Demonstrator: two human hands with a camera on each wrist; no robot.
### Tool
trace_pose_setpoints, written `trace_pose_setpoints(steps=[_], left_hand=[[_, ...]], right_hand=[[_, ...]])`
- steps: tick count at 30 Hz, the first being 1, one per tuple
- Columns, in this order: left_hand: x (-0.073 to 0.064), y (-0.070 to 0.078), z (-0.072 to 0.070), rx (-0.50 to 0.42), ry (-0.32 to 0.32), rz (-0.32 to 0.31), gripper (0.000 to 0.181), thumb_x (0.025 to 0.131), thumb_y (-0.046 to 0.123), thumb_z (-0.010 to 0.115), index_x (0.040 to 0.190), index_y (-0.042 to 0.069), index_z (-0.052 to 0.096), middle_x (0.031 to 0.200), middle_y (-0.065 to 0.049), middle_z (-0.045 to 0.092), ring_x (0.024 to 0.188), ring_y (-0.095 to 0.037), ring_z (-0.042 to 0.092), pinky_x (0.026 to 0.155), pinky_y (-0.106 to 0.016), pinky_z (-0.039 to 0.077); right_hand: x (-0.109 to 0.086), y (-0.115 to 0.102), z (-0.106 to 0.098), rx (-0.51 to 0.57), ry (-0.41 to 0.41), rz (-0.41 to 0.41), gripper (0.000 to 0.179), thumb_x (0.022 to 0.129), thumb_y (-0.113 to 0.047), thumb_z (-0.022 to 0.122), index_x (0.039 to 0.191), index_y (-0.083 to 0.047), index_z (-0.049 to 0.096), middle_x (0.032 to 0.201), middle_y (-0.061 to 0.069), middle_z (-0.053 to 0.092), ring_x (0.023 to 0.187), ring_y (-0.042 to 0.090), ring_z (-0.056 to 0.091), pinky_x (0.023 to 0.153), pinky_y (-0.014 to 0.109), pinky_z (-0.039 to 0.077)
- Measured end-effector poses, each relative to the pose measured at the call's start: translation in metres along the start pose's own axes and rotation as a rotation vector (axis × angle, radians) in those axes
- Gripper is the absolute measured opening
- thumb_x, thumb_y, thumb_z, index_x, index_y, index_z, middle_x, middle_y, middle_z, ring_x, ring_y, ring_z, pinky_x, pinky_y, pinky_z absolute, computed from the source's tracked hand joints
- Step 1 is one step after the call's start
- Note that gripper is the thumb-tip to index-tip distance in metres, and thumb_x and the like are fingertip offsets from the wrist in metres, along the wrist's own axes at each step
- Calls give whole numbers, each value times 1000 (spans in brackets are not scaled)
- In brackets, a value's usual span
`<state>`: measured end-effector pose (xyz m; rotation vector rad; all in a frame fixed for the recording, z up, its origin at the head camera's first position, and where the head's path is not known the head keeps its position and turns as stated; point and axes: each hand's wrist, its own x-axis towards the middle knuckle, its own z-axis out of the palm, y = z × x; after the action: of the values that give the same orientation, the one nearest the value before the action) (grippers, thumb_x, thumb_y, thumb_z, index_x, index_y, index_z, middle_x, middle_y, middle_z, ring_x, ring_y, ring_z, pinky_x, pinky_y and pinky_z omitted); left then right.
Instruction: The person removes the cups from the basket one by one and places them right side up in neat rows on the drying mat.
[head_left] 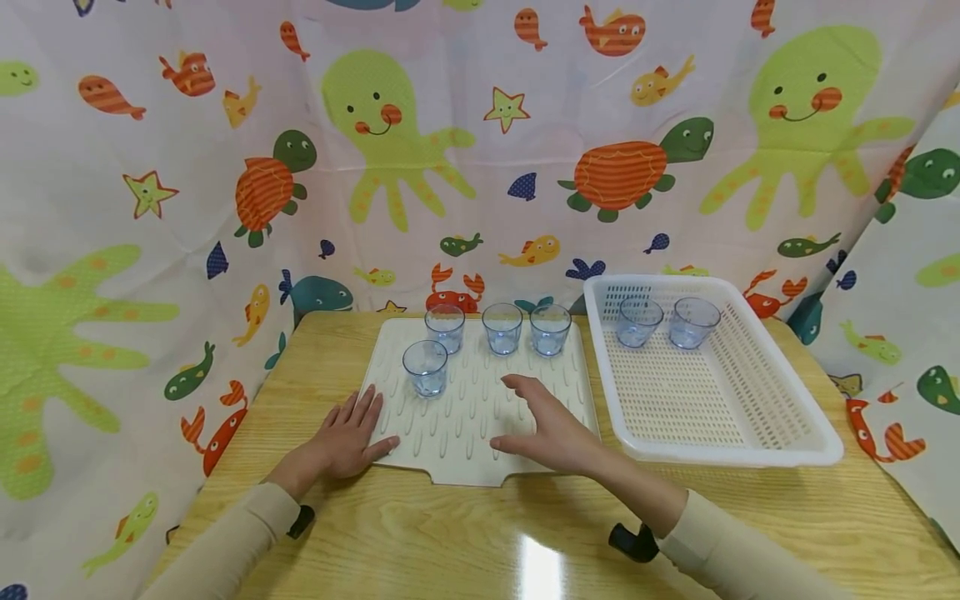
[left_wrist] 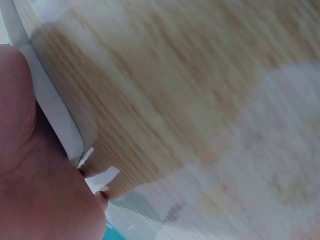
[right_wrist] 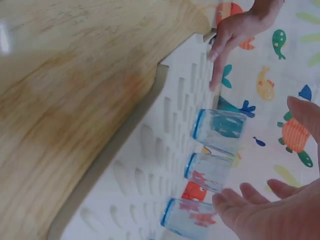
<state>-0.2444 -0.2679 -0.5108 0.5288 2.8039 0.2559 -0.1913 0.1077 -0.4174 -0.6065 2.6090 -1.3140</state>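
Note:
A white ridged board [head_left: 480, 454] lies on the table, bearing several clear blue glasses. Three of them, a left one [head_left: 446, 331], a middle one [head_left: 502, 331] and a right one [head_left: 551, 333], form a row along its far edge. In front of the left one stands a nearer glass [head_left: 426, 371]. My left hand [head_left: 341, 437] rests flat at the board's left edge, fingers straight. Over the right half of the board, my right hand [head_left: 551, 425] holds nothing, its thumb and fingers spread apart. The right wrist view shows three glasses beyond its fingers [right_wrist: 230, 200].
To the right of the board stands a white plastic basket [head_left: 731, 457]. Two more blue glasses, one left [head_left: 637, 323] and one right [head_left: 693, 325], sit at its far end. A curtain [head_left: 465, 125] printed with sea animals hangs behind and beside the wooden table [head_left: 420, 533].

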Motion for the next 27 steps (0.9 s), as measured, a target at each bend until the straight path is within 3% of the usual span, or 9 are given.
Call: trace_pose_setpoints(steps=[7,15,27], left_hand=[[-1,1,-1,-4,-3,1,102,99,75,34,164,1,9,171,-18,-1,156,-44,0,120,-66,5],[-2,3,1,-17,-10,4,98,101,70,38,164,1,9,171,-18,-1,156,-45,0,120,-66,6],[-2,4,-3,0,3,-2,99,101,71,37,164,1,8,171,-19,0,156,-45,0,120,-66,5]], right_hand=[[-18,-1,-19,-2,-40,-73,89,88,-37,81,157,-7,34,160,14,39,144,38,40,112,58,38],[-40,2,-47,-21,-44,-41,86,89,-35,82,157,-14,34,160,12,37,143,39,41,113,58,38],[-59,12,-94,-50,21,-37,82,90,-33,81,154,-5,37,156,20,42,140,46,43,110,63,38]])
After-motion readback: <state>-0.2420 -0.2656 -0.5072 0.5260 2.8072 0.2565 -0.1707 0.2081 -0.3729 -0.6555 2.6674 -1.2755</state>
